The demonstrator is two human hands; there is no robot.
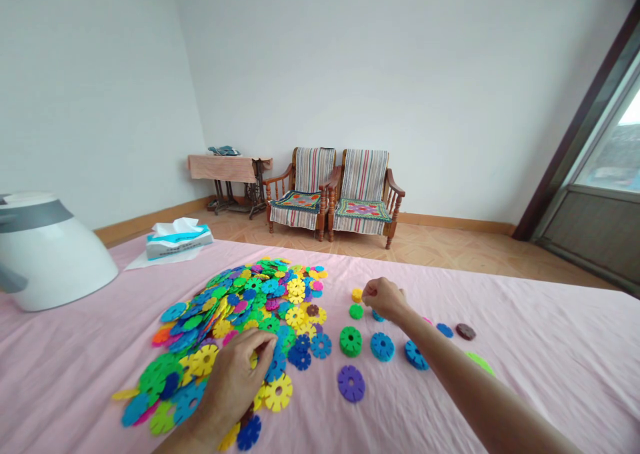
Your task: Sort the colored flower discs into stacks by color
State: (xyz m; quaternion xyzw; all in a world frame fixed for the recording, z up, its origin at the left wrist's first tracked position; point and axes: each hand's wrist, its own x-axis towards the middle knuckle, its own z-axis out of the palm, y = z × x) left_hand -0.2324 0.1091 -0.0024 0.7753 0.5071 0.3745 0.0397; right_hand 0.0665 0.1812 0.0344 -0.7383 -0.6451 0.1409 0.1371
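Observation:
A big heap of colourful notched plastic discs (260, 301) spreads over the pink cloth. My left hand (237, 364) is over the heap's near side, with fingers curled and thumb against the index; anything in them is hidden. Farther right, my right hand (387, 299) has its fingers pinched beside a small yellow disc stack (357, 295); I cannot make out what they hold. Sorted by colour and size near that hand are a small green stack (356, 311), a larger green stack (351, 341), a blue stack (383, 346) and a purple disc (351, 383). My right forearm partly covers another blue stack (415, 355).
Right of my right arm lie a dark blue disc (445, 330), a brown disc (466, 331) and a lime disc (480, 363). At the left stand a white kettle (60, 257) and a tissue box (179, 242). Two wooden armchairs (363, 187) sit beyond the table.

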